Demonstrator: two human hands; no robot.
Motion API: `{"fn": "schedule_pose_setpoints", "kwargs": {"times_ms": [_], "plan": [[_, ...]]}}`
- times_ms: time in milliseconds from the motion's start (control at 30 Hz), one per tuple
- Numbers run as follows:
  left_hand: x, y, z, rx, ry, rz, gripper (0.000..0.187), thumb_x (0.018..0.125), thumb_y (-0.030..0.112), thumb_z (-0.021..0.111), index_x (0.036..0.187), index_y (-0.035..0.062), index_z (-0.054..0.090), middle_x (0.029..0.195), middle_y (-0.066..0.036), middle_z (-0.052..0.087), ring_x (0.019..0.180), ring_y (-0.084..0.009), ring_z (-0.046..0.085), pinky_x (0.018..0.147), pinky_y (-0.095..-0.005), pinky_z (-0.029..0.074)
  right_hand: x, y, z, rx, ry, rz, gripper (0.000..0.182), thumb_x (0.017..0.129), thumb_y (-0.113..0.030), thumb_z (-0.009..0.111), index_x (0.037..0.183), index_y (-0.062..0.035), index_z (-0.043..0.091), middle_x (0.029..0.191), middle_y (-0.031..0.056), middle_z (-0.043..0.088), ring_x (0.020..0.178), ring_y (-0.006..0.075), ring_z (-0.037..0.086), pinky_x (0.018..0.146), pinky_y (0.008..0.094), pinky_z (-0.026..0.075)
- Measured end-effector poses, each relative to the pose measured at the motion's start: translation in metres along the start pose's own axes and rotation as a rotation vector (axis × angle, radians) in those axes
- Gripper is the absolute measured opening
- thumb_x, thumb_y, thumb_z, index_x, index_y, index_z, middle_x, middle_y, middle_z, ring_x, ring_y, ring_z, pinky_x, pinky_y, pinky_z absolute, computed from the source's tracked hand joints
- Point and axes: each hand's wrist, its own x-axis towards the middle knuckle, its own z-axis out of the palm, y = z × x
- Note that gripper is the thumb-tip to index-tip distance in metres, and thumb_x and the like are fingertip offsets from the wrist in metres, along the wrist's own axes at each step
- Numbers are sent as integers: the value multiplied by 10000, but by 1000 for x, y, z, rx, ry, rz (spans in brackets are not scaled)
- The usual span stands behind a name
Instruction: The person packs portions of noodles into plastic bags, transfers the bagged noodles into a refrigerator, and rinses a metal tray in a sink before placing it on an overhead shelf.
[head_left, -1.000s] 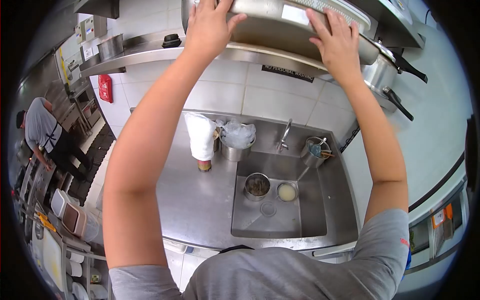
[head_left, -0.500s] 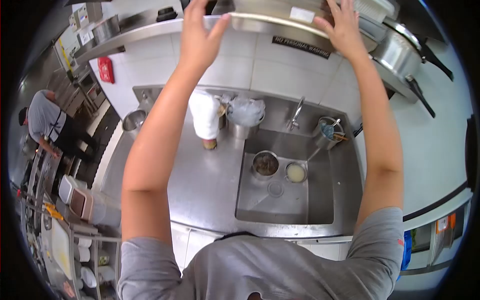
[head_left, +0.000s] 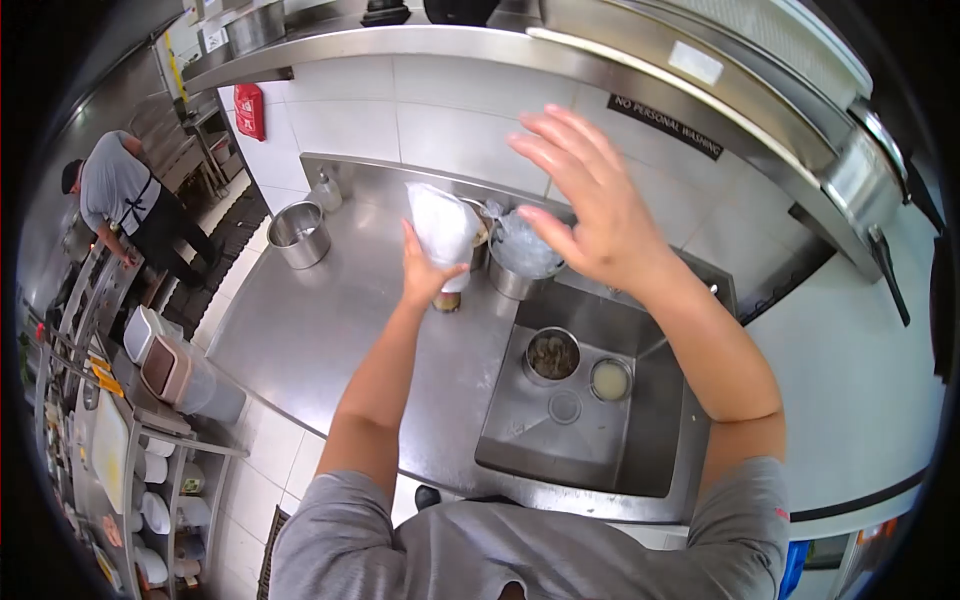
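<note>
My left hand point(head_left: 428, 268) is at a white wrapped bundle point(head_left: 440, 225) on the steel counter, thumb and fingers around its lower part. Below the bundle the base of a jar point(head_left: 447, 301) shows. Raised above the counter's back, my right hand point(head_left: 590, 205) is empty with its fingers spread. Behind and below it stands a metal pot with a clear plastic bag point(head_left: 522, 246). In the sink point(head_left: 575, 450) sit a pot with dark contents point(head_left: 551, 356) and a container of pale liquid point(head_left: 609, 380).
A steel shelf point(head_left: 440, 43) runs overhead with trays and a pot point(head_left: 865, 160) at its right. An empty metal pot point(head_left: 298, 236) stands at the counter's back left. Far left, another person point(head_left: 125, 190) bends over a counter beside racks.
Both hands have come down from the overhead shelf. My left hand has reached the white bundle; my right hand has moved left and lower. The view has shifted.
</note>
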Motion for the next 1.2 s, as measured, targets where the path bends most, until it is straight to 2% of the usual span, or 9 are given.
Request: {"fn": "schedule_pose_setpoints", "kwargs": {"times_ms": [100,233,333,467,667,800,867,1067,1200], "plan": [[-24,-14,4,-35,-7,-147,1280,461,255,883,1390,-59,60,1388,-254,264,1296,-365,266,1078,-382,238,49,7,22,73,157,-28,549,720,-142,662,1228,-71,468,1223,159,487,1168,333,437,980,438,349],[-36,-29,-13,-97,109,-213,1019,591,91,786,1389,-16,162,1395,-213,263,1290,-326,289,1069,-401,247,138,27,44,386,299,518,484,802,-174,620,1222,-3,451,1193,183,526,1117,276,498,967,385,371],[35,45,-64,-340,425,154,768,690,12,664,1351,5,273,1371,-172,319,1281,-296,316,1059,-399,253,194,75,90,366,437,803,336,840,-217,588,1080,13,538,872,135,613,755,221,602,693,342,485],[173,198,-167,-61,627,868,591,734,196,720,1221,-1,446,1192,-164,501,1110,-276,453,965,-373,334,227,93,107,913,246,997,242,826,-165,624,950,8,508,818,101,593,804,171,554,717,330,452],[283,248,-174,377,-220,323,825,554,480,775,1158,-20,521,1104,-217,581,988,-330,583,861,-369,449,240,87,119,915,718,882,207,843,-176,608,778,-20,489,606,56,497,474,141,436,453,263,378],[245,230,-221,-257,200,531,680,646,360,765,1189,26,528,1033,-158,618,930,-235,609,827,-315,463,265,90,103,1098,704,767,196,863,-254,569,811,-69,528,555,10,460,441,125,432,454,292,393],[213,196,-252,-658,27,460,627,640,227,795,1156,-13,533,990,-160,615,900,-186,604,798,-283,481,284,35,83,1099,711,700,270,888,-294,543,711,-117,444,467,-46,313,354,80,259,375,253,260],[68,72,-287,-485,-135,29,806,580,156,854,1193,-45,372,1001,-151,604,932,-183,589,821,-288,473,278,-77,102,1238,522,704,282,909,-286,519,705,-100,459,455,-45,343,347,81,301,366,248,285],[7,49,-319,-238,0,222,837,576,210,865,1187,-27,344,1068,-133,590,984,-214,583,869,-309,459,232,-142,173,1374,268,1021,282,907,-280,521,701,-88,501,428,-36,388,319,74,367,313,233,340]]}}
